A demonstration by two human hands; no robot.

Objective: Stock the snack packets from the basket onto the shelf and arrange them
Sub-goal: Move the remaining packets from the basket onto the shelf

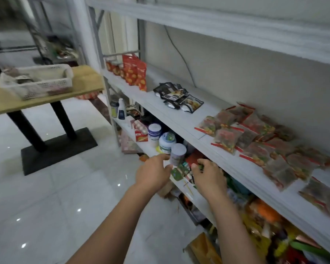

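Both hands meet at the front edge of the lower board of the shelf [176,119], holding a small bunch of green packets [179,170] between them. The left hand [153,173] pinches the bunch's left end with thumb and curled fingers; the right hand [208,175] has its fingertips curled over the right end. The bunch lies crosswise between the hands, its long axis tilted so the left end sits lower. Motion blur makes its print unreadable.

Just behind the bunch stands a round canister [178,154], upright, its label too blurred to read. On the board above, clear packets [255,141] with red header strips lie flat and overlapping, most strips turned toward the front edge. Black pouches [176,97] lie in a loose heap farther along, and red pouches [134,73] stand upright at the far end. The white basket [36,81] sits on a wooden table [88,79], well apart from the hands.
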